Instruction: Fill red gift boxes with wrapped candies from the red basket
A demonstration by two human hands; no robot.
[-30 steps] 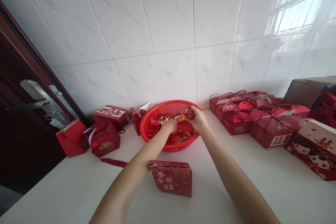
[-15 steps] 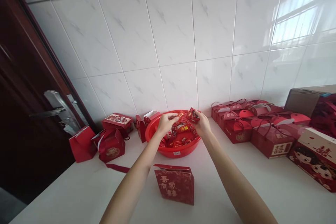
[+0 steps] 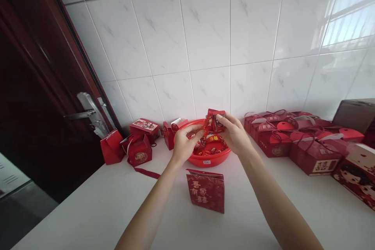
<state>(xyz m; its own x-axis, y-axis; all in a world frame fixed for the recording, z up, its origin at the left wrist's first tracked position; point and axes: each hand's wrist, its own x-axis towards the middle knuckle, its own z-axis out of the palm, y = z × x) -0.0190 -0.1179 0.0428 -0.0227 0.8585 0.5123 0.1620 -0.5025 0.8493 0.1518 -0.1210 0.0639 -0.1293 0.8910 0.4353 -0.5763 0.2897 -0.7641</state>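
Over the red plastic basket [image 3: 205, 161], both my hands are raised with the fingers closed. My right hand [image 3: 238, 134] grips small red packets [image 3: 216, 114] with dark printed sides; exactly how many is unclear. My left hand [image 3: 185, 144] pinches a red wrapped candy [image 3: 208, 123] right beside those packets. Inside the basket lie several more red and gold wrapped candies [image 3: 213, 138]. Closer to me, a dark red gift box [image 3: 206, 192] with gold characters stands upright on the white table, its top edges slightly apart.
Several red gift boxes with cord handles [image 3: 272, 140] stand in rows at the right, beside a large brown carton [image 3: 356, 115]. More red boxes [image 3: 140, 150] and a loose ribbon [image 3: 148, 172] are at the left. Behind are a tiled wall [image 3: 211, 47] and a door handle [image 3: 90, 113].
My head view has turned left, so the scene shifts right. My hands have risen slightly above the basket and drawn closer together, with the packets still held.
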